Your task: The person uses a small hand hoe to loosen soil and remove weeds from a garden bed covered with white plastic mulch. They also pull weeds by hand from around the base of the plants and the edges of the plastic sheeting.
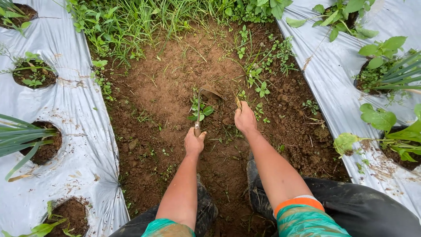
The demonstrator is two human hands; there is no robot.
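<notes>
I look down at a strip of bare brown soil [175,87] between two sheets of silver plastic mulch. My left hand [194,142] grips the handle of a small curved hand hoe [202,98], whose blade arcs over a small green weed [199,109]. My right hand [244,118] is closed low on the soil just right of the weed, and a yellowish stem or root shows above its fingers. Both forearms reach forward from green sleeves.
Silver mulch sheets lie at left [74,109] and right [342,87], with planting holes holding leafy plants. Thick grass and weeds [140,22] grow at the far end. Small weeds [261,83] dot the soil. My dark boots [258,193] stand below.
</notes>
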